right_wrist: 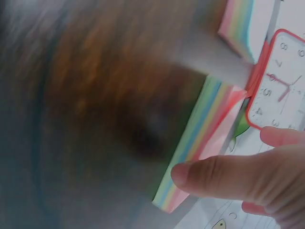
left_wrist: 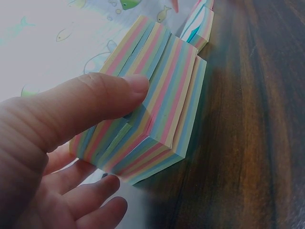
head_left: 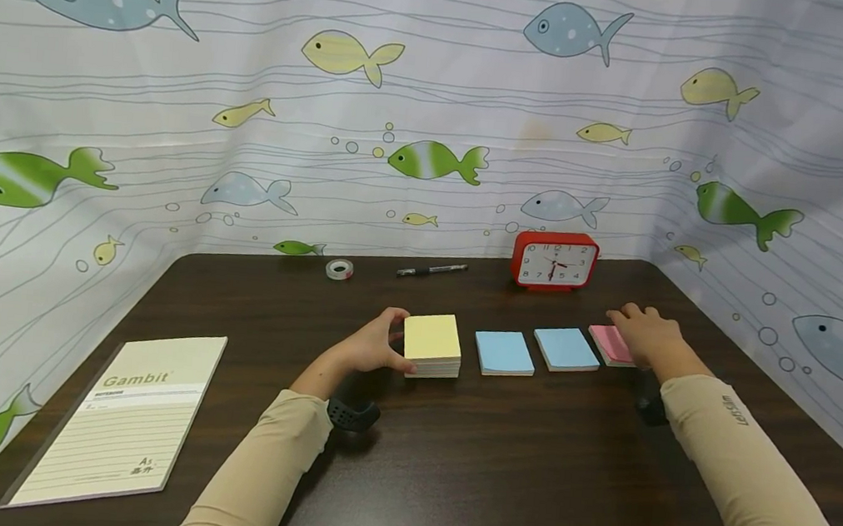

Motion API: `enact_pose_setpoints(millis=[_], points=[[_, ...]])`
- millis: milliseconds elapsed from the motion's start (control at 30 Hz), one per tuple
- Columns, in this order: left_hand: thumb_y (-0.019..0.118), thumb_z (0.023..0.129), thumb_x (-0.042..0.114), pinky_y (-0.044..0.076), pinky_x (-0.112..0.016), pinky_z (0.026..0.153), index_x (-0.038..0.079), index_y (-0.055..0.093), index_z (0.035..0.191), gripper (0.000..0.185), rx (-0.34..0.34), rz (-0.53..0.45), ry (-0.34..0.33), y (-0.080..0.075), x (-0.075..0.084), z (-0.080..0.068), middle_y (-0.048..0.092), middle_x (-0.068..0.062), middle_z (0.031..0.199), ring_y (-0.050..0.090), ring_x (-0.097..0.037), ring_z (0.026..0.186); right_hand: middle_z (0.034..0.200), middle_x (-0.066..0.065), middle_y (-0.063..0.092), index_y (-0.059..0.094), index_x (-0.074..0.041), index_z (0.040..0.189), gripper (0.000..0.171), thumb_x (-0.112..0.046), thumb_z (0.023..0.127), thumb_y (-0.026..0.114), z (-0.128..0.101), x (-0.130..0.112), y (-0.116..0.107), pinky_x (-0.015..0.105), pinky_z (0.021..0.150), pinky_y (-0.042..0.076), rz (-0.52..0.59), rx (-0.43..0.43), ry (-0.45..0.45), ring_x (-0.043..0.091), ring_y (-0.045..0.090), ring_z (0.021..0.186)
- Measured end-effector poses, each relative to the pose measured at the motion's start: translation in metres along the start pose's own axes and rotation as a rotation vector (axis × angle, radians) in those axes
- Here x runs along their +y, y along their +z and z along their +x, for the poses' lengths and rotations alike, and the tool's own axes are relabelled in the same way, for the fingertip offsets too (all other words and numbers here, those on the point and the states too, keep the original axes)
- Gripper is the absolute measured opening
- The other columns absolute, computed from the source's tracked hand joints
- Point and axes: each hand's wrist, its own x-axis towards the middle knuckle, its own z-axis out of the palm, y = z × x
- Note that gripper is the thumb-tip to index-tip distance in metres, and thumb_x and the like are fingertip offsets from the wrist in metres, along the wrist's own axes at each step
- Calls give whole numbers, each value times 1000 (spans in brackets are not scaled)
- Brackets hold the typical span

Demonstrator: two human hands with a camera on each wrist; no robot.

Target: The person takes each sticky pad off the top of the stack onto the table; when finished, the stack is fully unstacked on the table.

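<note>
While the left hand (head_left: 369, 346) is gripping a yellow-topped stack of sticky notes (head_left: 432, 339) on the table (head_left: 486, 469), its thumb is pressing one side and some fingers are tucking behind it, maybe to keep the stack straight. The right hand (head_left: 652, 337) is hanging over a pink-topped sticky-note pad (head_left: 606, 344) at the row's right end. Its thumb is touching the side, but I can't tell if the fingers are pinching. A blue-topped pad (head_left: 505, 353) and a second blue-topped pad (head_left: 566, 349) are lying between the hands, perhaps lined up for easy grabbing. The dark, wood-look table is shining a little. A red clock (head_left: 557, 263), a pen (head_left: 432, 271) and a tape roll (head_left: 332, 270) are sitting at the back, and a Gambit notebook (head_left: 122, 421) is lying at the left. A fish-print cloth (head_left: 443, 102) is hanging around.
</note>
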Motion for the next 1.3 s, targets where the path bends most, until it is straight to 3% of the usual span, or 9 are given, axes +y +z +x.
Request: enact_pose_setpoints(millis=[267, 633, 1033, 1300], points=[[78, 62, 5, 33, -40, 93, 2, 21, 129, 88, 11, -5, -6, 1, -3, 3, 23, -16, 133, 32, -32, 121, 120, 27, 36, 42, 2, 123, 69, 3, 61, 72, 6, -8, -7, 60, 74, 35, 22, -12, -6, 45, 34, 105], [77, 62, 4, 35, -42, 91, 1, 19, 131, 90, 12, 2, -26, 4, -4, 3, 22, -17, 134, 32, -32, 121, 119, 25, 40, 44, 0, 123, 63, 1, 65, 70, 7, -31, -26, 59, 77, 36, -35, 13, -82, 42, 37, 104], [78, 60, 3, 32, -41, 93, -1, 25, 127, 86, 22, 30, -18, 7, -9, 4, 31, -17, 129, 35, -32, 119, 118, 18, 43, 43, -4, 126, 71, -12, 64, 77, 8, -79, -46, 48, 75, 43, -45, 88, -277, 35, 40, 104], [79, 61, 6, 32, -42, 93, 1, 23, 130, 89, 10, 18, -17, 6, -10, 4, 29, -16, 131, 33, -32, 120, 123, 16, 41, 40, -7, 129, 74, -15, 66, 76, 6, -127, -60, 44, 82, 42, 35, 75, -402, 32, 39, 109]])
